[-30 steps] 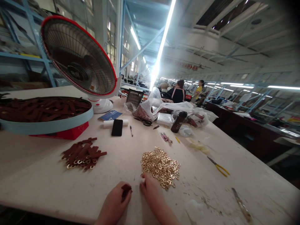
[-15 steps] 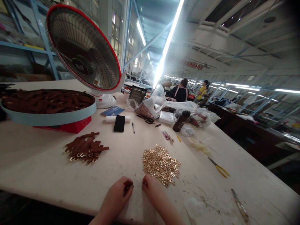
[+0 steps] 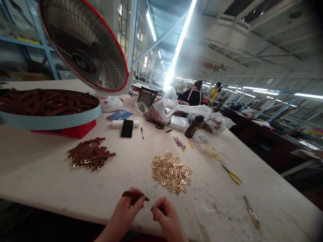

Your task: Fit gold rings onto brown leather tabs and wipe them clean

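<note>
My left hand (image 3: 126, 210) pinches a brown leather strip (image 3: 135, 194) that lies level above the table's near edge. Close beside it, my right hand (image 3: 165, 215) is pinched on a small gold ring (image 3: 152, 208), held just off the strip's right end. A heap of gold rings (image 3: 171, 171) lies on the white table (image 3: 131, 161) right behind my hands. To the left lies a pile of brown strips with rings fitted (image 3: 90, 154).
A blue round tray of brown strips (image 3: 47, 109) stands on a red box at the left, with a red-rimmed fan (image 3: 85, 47) behind it. A black phone (image 3: 127, 128), plastic bags (image 3: 174, 111), a dark bottle (image 3: 192, 126) and yellow pliers (image 3: 232, 175) lie farther off. People work in the distance.
Both hands have lifted off the table and drawn nearer to me. The brown strip now shows level in my left fingers, and my right fingers have come away from the ring heap.
</note>
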{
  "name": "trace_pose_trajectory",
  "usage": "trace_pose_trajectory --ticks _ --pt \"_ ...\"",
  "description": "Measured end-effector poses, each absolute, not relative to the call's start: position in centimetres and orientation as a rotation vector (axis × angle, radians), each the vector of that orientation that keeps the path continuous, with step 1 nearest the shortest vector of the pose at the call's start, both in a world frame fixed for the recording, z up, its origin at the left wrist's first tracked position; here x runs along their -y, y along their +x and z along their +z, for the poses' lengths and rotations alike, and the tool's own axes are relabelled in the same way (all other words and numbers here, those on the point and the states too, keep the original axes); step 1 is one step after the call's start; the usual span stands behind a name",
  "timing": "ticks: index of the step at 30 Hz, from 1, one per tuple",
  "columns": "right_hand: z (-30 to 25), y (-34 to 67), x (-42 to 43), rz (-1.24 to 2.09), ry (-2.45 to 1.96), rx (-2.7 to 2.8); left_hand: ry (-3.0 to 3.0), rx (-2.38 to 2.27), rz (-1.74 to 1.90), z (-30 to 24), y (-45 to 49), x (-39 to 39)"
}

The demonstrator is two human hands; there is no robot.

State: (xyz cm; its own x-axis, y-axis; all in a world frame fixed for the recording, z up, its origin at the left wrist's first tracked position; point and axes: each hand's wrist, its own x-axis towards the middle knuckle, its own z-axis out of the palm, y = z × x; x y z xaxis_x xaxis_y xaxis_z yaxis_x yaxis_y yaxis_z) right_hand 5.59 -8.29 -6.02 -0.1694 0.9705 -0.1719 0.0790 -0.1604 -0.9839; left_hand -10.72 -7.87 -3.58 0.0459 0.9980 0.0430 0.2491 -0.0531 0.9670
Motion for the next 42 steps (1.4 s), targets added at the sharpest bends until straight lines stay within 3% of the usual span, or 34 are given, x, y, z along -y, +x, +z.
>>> trace_pose_trajectory --ticks 6,18,25,33,39,42 --pt "-6.0 5.2 8.2 1.655 -1.089 1.147 1.371 -1.186 1.108 -1.5 -10.2 9.3" --pt "-6.6 4.8 9.1 1.842 -0.969 0.973 0.816 -1.092 0.992 -3.2 -9.4 9.7" --pt "-6.8 5.2 9.7 1.341 -1.299 1.323 1.147 -1.225 0.991 -3.9 -9.8 9.6" --pt "-6.8 4.6 10.3 1.142 -1.371 1.479 1.24 -1.337 1.033 -3.4 -9.3 9.9" --pt "-7.3 5.0 9.9 1.589 -1.194 1.494 1.404 -1.376 0.91 -3.9 -9.5 10.2" --pt "-8.1 4.8 10.1 1.654 -1.181 1.377 1.421 -1.342 0.878 -4.1 -9.5 10.2"
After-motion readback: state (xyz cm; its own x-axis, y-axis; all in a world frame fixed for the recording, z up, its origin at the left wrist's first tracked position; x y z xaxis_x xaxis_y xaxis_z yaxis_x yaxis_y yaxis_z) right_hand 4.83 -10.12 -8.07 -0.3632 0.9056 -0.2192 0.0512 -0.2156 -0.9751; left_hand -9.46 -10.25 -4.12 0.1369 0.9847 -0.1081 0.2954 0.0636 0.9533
